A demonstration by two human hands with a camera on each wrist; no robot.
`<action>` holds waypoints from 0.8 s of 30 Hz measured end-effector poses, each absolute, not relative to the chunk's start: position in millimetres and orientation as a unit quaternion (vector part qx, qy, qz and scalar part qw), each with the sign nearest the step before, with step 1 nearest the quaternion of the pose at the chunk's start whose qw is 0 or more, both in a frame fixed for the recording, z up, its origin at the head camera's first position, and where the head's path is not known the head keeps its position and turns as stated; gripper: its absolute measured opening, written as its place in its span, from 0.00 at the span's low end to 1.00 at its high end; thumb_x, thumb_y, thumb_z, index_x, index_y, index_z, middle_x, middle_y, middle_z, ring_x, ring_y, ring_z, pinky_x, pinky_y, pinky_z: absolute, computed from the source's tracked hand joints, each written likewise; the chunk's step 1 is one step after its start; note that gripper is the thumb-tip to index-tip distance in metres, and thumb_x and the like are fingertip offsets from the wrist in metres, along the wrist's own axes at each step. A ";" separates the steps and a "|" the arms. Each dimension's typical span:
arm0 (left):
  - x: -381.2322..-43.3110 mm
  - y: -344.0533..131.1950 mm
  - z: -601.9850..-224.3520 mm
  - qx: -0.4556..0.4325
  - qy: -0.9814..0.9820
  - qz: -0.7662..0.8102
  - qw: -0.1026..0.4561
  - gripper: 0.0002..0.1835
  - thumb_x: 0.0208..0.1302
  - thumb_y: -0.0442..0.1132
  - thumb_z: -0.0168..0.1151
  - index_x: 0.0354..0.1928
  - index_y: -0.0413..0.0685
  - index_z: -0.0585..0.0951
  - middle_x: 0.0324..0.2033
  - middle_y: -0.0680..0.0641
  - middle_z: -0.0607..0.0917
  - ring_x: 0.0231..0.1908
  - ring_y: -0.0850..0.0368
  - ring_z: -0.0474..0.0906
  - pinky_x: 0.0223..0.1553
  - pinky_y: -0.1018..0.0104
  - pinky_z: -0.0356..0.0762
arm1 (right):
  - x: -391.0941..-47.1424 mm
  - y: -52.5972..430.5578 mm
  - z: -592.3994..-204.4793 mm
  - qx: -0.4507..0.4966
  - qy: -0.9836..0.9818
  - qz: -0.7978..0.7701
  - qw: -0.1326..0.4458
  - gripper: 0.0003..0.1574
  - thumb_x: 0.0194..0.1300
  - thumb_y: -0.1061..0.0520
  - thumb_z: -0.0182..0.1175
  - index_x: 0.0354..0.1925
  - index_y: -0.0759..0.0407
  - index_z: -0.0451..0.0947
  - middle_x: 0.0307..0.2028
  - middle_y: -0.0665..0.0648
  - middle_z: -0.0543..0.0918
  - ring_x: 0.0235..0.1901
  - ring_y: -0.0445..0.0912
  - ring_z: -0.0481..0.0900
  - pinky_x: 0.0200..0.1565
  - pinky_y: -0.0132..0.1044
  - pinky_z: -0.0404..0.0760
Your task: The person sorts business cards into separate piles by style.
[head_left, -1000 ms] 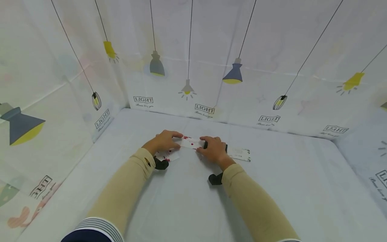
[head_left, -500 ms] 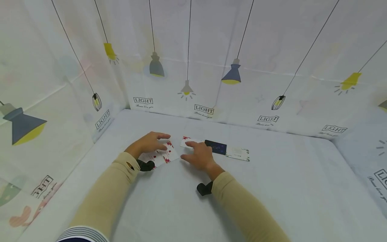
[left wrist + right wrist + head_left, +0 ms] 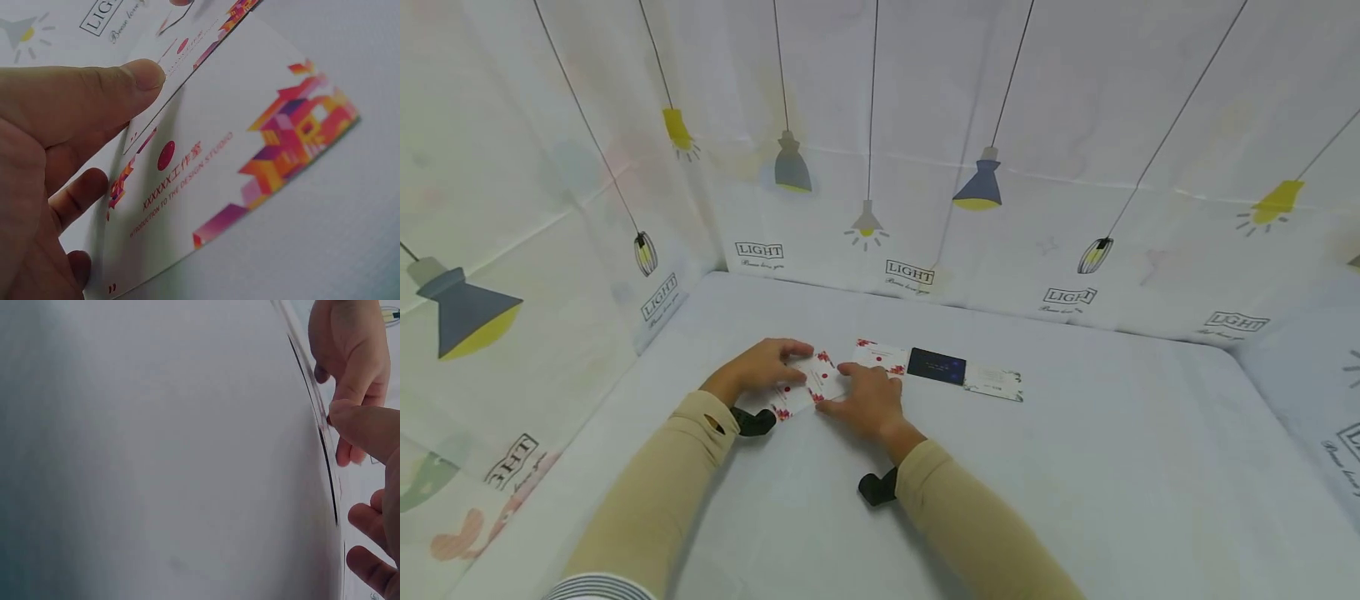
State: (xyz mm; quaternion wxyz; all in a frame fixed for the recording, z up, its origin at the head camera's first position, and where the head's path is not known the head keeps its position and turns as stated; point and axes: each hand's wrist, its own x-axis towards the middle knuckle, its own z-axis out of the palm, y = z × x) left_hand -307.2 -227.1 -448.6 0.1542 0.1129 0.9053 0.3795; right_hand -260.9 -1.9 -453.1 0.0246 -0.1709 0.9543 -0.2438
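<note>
Several business cards lie on a white-covered table. My left hand rests over the leftmost red-and-white card. In the left wrist view its thumb lies across the seam where this card meets a similar second card; its other fingers sit loosely beside the card's edge. From the other side my right hand holds the second card at its right end, thumb near the lower corner and index finger near the upper edge. The right wrist view shows both hands near each other, the card there mostly hidden.
To the right, a red-and-white card, a dark blue card and a white card with green corners form a row. White curtains printed with lamps stand behind and at the sides. Black wrist mounts sit at both wrists.
Both hands have left the third red-and-white card, which now lies beside the dark blue one. They have moved left, and the right hand has come onto the second card.
</note>
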 end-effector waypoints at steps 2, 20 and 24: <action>-305.4 -226.8 -448.9 0.112 0.901 0.389 0.154 0.29 0.63 0.42 0.68 0.66 0.49 0.76 0.65 0.47 0.76 0.68 0.46 0.65 0.67 0.45 0.57 | -260.0 -4.8 -453.0 -0.174 0.958 -0.225 0.023 0.45 0.58 0.33 0.68 0.67 0.52 0.73 0.61 0.54 0.79 0.58 0.55 0.71 0.57 0.59 0.62; -297.4 -223.4 -443.8 0.118 0.903 0.385 0.150 0.18 0.62 0.40 0.68 0.54 0.47 0.81 0.53 0.47 0.82 0.56 0.47 0.73 0.62 0.46 0.65 | -264.8 0.2 -451.7 -0.171 0.965 -0.195 0.037 0.38 0.62 0.37 0.67 0.65 0.52 0.75 0.59 0.53 0.80 0.59 0.55 0.69 0.58 0.59 0.59; -297.4 -219.0 -444.7 0.112 0.905 0.382 0.152 0.26 0.60 0.40 0.71 0.61 0.50 0.77 0.62 0.43 0.76 0.63 0.44 0.68 0.65 0.44 0.61 | -266.1 1.1 -449.6 -0.176 0.964 -0.195 0.044 0.36 0.63 0.39 0.66 0.65 0.51 0.75 0.59 0.54 0.80 0.60 0.56 0.69 0.58 0.60 0.59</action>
